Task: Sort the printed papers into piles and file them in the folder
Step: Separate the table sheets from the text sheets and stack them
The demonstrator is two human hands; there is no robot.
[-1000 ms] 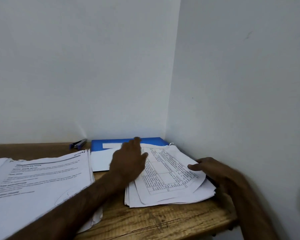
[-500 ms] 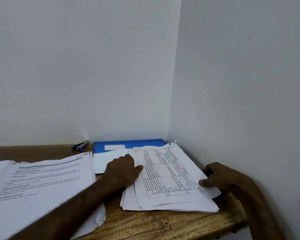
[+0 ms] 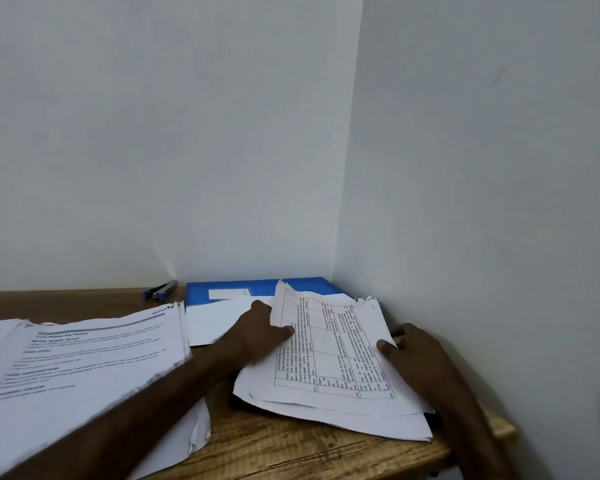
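Note:
A pile of printed papers (image 3: 329,362), topped by a sheet with a table on it, lies on the right of the wooden desk (image 3: 291,448). My left hand (image 3: 257,332) grips the pile's left edge, thumb on top, and that edge is lifted. My right hand (image 3: 409,351) holds the right edge, thumb on the top sheet. A thicker pile of text pages (image 3: 80,362) lies at the left, under my left forearm. The blue folder (image 3: 257,287) lies shut in the far corner, partly covered by a blank white sheet (image 3: 215,322).
A blue and grey stapler (image 3: 160,291) sits by the back wall, left of the folder. White walls close the desk at the back and on the right. The desk's front edge runs near the bottom of the view.
Both hands have closed on the sides of the right pile; its left and far edges have risen off the desk, and the pile has turned slightly.

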